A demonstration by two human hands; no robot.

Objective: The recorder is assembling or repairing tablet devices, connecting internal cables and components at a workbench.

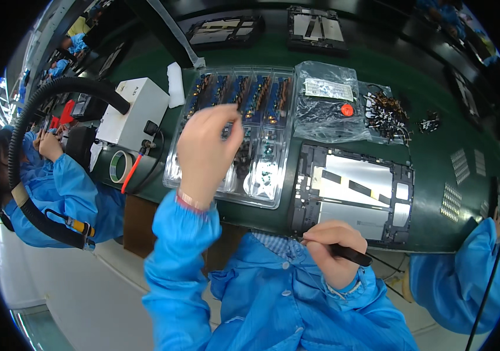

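Pinching a dark, slender tool (350, 254) between thumb and fingers, the right hand (335, 248) is just beside the near edge of a flat device frame (343, 213), which lies on the green table (430, 169) to the right of a clear tray (244, 200). Whether the tool's tip touches the frame, I cannot tell. The left hand (206, 143) is over the tray, fingers curled and thumb bent toward them; whether it pinches anything is not clear. Blue circuit boards (260, 99) fill the far part of the tray. They look light, stiff and fragile, so they are best taken by their bare edges, clear of the mounted parts. The frame seems thin and rigid, its silver panel probably slippery under bare fingers; the black border gives a surer hold. The tool looks light and stiff, suited to a gentle grip, while the tray's thin plastic would likely flex if lifted from one side.
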